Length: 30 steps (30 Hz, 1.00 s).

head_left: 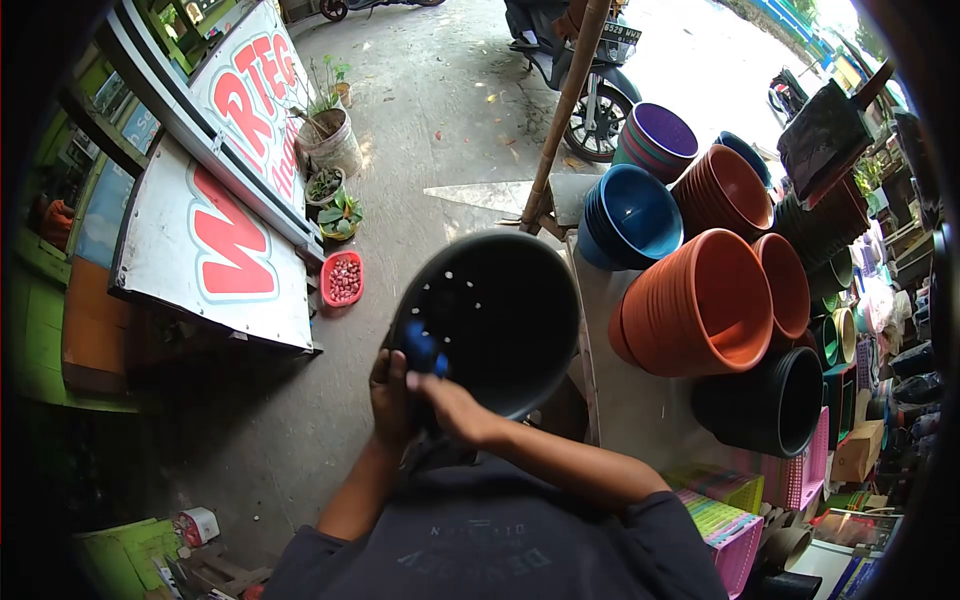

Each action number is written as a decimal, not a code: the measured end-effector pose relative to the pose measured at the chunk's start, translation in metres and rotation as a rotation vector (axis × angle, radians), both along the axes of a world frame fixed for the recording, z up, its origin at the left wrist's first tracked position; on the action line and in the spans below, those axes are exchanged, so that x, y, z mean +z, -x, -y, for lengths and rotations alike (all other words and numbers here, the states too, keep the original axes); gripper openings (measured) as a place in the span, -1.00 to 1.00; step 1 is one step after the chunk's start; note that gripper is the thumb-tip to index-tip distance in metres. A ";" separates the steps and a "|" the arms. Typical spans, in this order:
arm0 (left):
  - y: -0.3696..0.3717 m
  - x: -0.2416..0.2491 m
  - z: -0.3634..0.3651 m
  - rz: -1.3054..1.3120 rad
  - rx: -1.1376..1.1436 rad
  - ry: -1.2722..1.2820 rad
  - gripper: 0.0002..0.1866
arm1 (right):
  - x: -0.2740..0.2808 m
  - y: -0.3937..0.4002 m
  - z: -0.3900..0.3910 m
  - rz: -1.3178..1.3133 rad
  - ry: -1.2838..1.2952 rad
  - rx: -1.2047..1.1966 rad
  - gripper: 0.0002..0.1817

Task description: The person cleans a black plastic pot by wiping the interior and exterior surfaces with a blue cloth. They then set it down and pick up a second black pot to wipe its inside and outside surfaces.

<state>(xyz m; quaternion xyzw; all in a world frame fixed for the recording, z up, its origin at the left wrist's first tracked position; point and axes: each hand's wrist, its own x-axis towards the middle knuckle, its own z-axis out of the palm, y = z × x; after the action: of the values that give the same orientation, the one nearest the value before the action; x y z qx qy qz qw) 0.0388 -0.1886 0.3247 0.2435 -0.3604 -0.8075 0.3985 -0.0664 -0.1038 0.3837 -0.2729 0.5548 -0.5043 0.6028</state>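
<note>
A large black plant pot (520, 310) is tilted in front of my body, its mouth facing me. Small white spots, like drain holes, show on its dark inside. At the near left rim my left hand (392, 398) is closed, fingers wrapped over the edge. Beside it, my right hand (448, 405) is closed on a small blue object (422, 348) that overlaps the pot's inner left side. Motion blurs this blue object, and I cannot tell its kind.
To the right, a table (640, 400) bears stacks of orange pots (690, 300), blue pots (605, 225) and a black pot (745, 400). A bamboo pole (570, 110) rises ahead. A signboard (225, 235), potted plants (328, 140) and a red basin (342, 279) stand left. A motorcycle (590, 90) is parked beyond.
</note>
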 end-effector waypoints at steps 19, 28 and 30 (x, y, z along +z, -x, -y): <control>0.015 0.032 0.037 0.205 -0.003 0.068 -0.46 | 0.020 0.155 -0.052 -1.916 0.400 -0.493 -0.41; 0.049 0.048 0.038 0.195 -0.150 0.226 -0.51 | -0.088 0.117 -0.048 -1.377 -0.109 0.718 -0.39; 0.056 0.030 0.042 0.238 -0.078 0.375 -0.59 | -0.116 0.076 -0.065 -0.992 0.076 0.443 -0.44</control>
<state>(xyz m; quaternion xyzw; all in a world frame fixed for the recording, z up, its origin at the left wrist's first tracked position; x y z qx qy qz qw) -0.0168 -0.2306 0.3543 0.2444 -0.5578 -0.7067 0.3600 -0.1424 -0.0393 0.2673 -0.6101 0.6832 -0.1957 0.3504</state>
